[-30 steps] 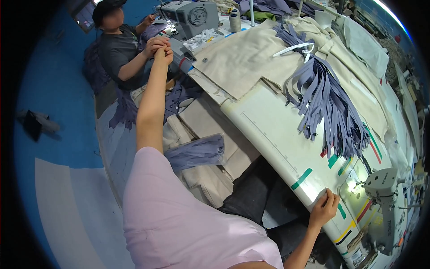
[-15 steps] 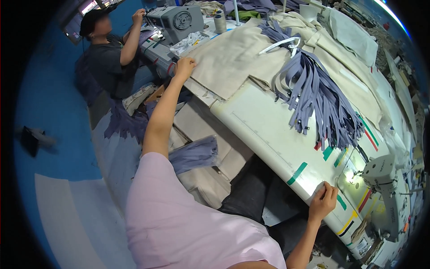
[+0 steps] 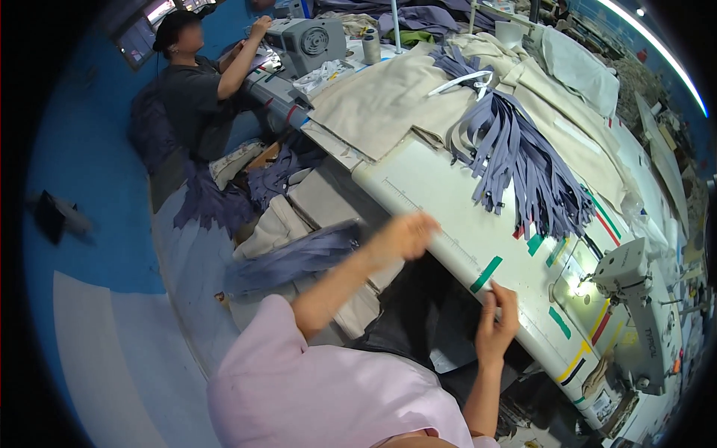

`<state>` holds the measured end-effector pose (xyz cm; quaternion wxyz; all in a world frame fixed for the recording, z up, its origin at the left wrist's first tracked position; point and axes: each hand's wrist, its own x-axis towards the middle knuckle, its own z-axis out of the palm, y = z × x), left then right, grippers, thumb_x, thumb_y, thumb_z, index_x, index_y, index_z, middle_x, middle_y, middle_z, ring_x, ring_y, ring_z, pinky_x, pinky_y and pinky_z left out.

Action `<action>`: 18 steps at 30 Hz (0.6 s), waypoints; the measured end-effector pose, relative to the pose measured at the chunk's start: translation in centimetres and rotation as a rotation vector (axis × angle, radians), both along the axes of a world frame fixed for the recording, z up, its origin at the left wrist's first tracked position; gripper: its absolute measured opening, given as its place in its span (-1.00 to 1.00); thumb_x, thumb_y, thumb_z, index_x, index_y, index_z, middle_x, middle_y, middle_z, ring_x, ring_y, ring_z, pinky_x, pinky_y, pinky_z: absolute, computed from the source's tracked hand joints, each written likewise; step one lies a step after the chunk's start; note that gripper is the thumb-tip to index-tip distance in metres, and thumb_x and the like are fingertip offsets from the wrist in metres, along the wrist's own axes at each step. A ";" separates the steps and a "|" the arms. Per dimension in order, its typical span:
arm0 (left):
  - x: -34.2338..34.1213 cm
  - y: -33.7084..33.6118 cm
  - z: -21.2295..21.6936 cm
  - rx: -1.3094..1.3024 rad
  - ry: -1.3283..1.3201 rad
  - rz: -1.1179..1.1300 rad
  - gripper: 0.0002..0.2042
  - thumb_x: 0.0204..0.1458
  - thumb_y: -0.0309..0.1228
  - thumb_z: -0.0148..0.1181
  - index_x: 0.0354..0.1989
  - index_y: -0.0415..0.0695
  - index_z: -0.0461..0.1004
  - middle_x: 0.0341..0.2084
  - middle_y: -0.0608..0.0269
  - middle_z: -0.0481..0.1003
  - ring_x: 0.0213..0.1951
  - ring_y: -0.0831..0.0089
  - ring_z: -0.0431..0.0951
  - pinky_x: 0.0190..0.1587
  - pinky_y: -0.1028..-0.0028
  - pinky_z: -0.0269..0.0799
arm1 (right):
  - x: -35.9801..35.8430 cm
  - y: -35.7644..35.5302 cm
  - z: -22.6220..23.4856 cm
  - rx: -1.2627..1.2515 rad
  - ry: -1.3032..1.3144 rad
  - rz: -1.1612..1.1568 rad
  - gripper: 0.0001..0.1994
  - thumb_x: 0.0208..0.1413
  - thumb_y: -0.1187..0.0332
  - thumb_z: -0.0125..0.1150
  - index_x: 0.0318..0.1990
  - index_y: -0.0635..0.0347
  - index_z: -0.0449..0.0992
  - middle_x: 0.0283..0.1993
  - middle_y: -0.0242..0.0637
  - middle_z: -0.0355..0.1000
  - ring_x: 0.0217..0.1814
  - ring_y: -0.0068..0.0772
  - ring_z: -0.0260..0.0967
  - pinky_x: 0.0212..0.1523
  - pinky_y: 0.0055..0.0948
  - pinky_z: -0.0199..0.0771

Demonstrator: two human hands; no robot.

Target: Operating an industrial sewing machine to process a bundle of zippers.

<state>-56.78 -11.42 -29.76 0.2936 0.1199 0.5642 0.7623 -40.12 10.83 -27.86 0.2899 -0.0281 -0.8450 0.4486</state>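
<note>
**Loosely fanned, a strip bundle [image 3: 519,160] was spread on the bench [image 3: 418,173]**

Flat, grey-purple and bound by a white tie [image 3: 457,82], it was laid partly over beige cloth [image 3: 388,91], its long axis slanted and loose ends pointed toward the near sewing machine [image 3: 629,272]. Similar strips were contained in a blurred bag [image 3: 299,261] below. Left hand [image 3: 412,234] and right hand [image 3: 499,319] were held apart by the bench edge, fingers bent; whether anything was gripped could not be told.
</note>
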 end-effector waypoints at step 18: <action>15.1 7.6 -2.0 0.170 -0.282 -0.418 -0.81 0.34 -0.25 0.13 -0.21 -0.10 0.44 -0.55 0.52 0.35 -0.56 0.77 0.18 -0.57 0.66 -0.01 | 8.1 0.5 -3.8 -1.161 -0.134 0.284 -0.89 0.28 0.46 0.23 -0.11 0.28 0.51 -0.05 -0.13 0.58 -0.54 -0.69 0.31 -0.61 -0.72 0.16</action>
